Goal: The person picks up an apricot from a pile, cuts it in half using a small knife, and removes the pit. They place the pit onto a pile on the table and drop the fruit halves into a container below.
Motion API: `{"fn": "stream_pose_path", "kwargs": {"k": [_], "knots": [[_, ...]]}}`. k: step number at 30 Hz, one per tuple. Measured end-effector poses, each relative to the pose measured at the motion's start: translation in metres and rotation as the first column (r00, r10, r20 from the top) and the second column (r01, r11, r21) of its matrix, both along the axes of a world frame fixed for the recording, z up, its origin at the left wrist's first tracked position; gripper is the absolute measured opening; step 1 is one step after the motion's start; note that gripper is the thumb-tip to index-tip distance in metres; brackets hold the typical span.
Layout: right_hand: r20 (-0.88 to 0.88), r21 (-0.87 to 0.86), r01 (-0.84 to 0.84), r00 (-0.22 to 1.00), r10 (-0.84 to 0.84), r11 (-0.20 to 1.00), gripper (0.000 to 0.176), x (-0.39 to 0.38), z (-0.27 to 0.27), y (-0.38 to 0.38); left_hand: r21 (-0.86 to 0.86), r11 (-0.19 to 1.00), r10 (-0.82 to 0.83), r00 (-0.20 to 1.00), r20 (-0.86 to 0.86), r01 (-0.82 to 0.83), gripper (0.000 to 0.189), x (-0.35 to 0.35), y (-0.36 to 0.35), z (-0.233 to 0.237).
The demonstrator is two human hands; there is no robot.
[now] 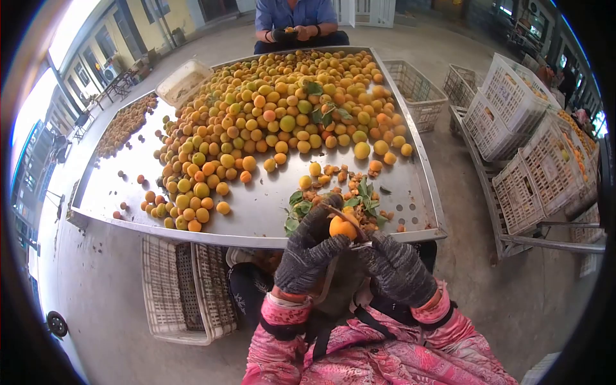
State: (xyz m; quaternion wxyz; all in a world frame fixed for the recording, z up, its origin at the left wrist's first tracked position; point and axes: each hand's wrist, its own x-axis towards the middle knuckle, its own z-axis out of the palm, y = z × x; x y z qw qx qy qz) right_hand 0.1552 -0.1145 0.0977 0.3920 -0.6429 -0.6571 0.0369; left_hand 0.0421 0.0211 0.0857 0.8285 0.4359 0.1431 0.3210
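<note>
Gloved in dark grey, my left hand (310, 247) is closed around an orange apricot (343, 227) at the table's near edge. My right hand (399, 268), in a matching glove, is closed beside it on a thin tool whose metal part shows at the fruit's lower right; most of the tool is hidden by the fingers. Just beyond my hands, green leaves (367, 198) and brown-orange scraps lie on the metal table (250, 217). A large heap of apricots (256, 122) covers the table's far and left parts.
Across the table sits a person in a blue shirt (301, 14), with gloved hands holding something small. A plastic tub (184, 82) rests at the table's left edge. Crates stand below the table (206, 289), beyond its right edge (410, 86) and on a cart (471, 151) at the right.
</note>
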Motion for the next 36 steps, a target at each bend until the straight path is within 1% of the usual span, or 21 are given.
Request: {"fn": "stream_pose_path", "kwargs": {"k": [2,4,5,7,9,11,12,13,15,18,20,22,24,25,27,29,30,31,32,34,36], "knots": [[0.168,-0.007,-0.023,0.986,0.024,1.000,0.026,0.011,-0.008,-0.005,0.028,0.998,-0.049,0.998,0.032,0.048,0.044,-0.003,-0.001,0.009],[0.335,-0.015,-0.050,0.941,0.052,0.999,0.025,0.010,-0.009,-0.003,0.020,0.995,-0.093,0.988,-0.126,0.096,0.043,-0.008,-0.004,0.016],[0.231,0.037,0.010,0.973,-0.019,0.999,0.027,0.001,-0.007,0.002,0.025,0.995,-0.094,0.988,-0.126,0.098,0.043,-0.005,-0.008,0.011],[0.123,0.083,0.075,0.989,-0.085,0.994,0.028,-0.017,-0.013,0.009,0.048,0.982,0.183,0.980,-0.074,-0.180,0.040,0.009,-0.022,-0.004],[-0.391,0.038,0.181,0.908,-0.152,0.983,0.033,-0.031,-0.029,0.011,0.154,0.962,0.248,0.959,-0.138,-0.227,0.040,0.014,-0.026,-0.008],[-0.228,0.071,0.160,0.964,-0.140,0.985,0.034,-0.026,-0.031,0.007,0.004,0.977,0.211,0.976,-0.061,-0.212,0.041,0.017,-0.027,-0.024],[-0.057,0.104,0.137,0.990,-0.131,0.985,0.034,-0.024,-0.029,0.005,0.002,0.978,0.209,0.976,-0.066,-0.210,0.041,0.014,-0.025,-0.023],[-0.060,0.102,0.140,0.989,-0.134,0.985,0.034,-0.022,-0.023,0.003,0.030,0.987,0.162,0.981,-0.106,-0.160,0.040,0.008,-0.021,-0.019],[-0.325,-0.020,0.071,0.943,-0.074,0.997,0.034,-0.015,-0.003,0.001,0.056,0.992,0.117,0.983,-0.142,-0.111,0.039,0.005,-0.018,-0.003],[-0.283,-0.226,-0.013,0.958,-0.053,0.974,0.036,-0.005,-0.003,-0.002,0.016,0.994,0.111,0.993,-0.046,-0.111,0.041,0.000,-0.014,0.011],[-0.268,-0.206,-0.010,0.962,-0.046,0.978,0.037,-0.007,-0.008,-0.001,0.161,0.981,0.132,0.978,-0.160,-0.106,0.040,-0.006,-0.009,0.003],[-0.253,-0.183,-0.008,0.967,-0.039,0.983,0.038,-0.015,-0.015,0.004,0.124,0.980,0.175,0.968,-0.182,-0.154,0.039,-0.002,-0.019,-0.005],[-0.545,0.010,0.127,0.832,-0.101,0.992,0.037,-0.029,-0.024,0.012,0.088,0.976,0.214,0.955,-0.205,-0.200,0.038,0.004,-0.027,-0.007],[-0.542,0.010,0.128,0.834,-0.102,0.992,0.037,-0.026,-0.026,0.013,0.068,0.969,0.245,0.951,-0.189,-0.236,0.037,0.007,-0.030,-0.007],[-0.206,0.063,0.133,0.971,-0.118,0.989,0.040,-0.021,-0.031,0.010,0.042,0.962,0.273,0.946,-0.177,-0.270,0.035,0.008,-0.032,-0.006],[-0.345,-0.016,0.107,0.933,-0.106,0.994,0.040,-0.019,-0.031,0.006,0.678,0.683,0.483,0.864,-0.140,-0.272,0.031,0.002,-0.031,-0.006],[-0.471,-0.082,0.065,0.877,-0.096,0.995,0.039,-0.017,-0.030,0.006,0.678,0.682,0.487,0.862,-0.141,-0.274,0.031,0.002,-0.027,-0.003],[-0.471,-0.081,0.061,0.877,-0.093,0.995,0.039,-0.015,-0.026,0.006,0.387,0.899,0.311,0.922,-0.233,-0.205,0.031,0.004,-0.021,0.002],[-0.485,-0.141,0.033,0.869,-0.098,0.989,0.039,-0.013,-0.022,0.006,0.046,0.994,0.105,0.961,-0.256,-0.096,0.030,0.004,-0.018,0.005],[-0.498,-0.200,0.005,0.860,-0.106,0.980,0.038,-0.010,-0.021,0.005,0.083,0.989,0.141,0.950,-0.278,-0.123,0.031,0.007,-0.018,-0.002],[-0.054,0.012,-0.003,0.999,0.004,1.000,0.036,-0.008,-0.026,0.006,0.119,0.982,0.178,0.937,-0.300,-0.148,0.031,0.008,-0.018,-0.008]]}}
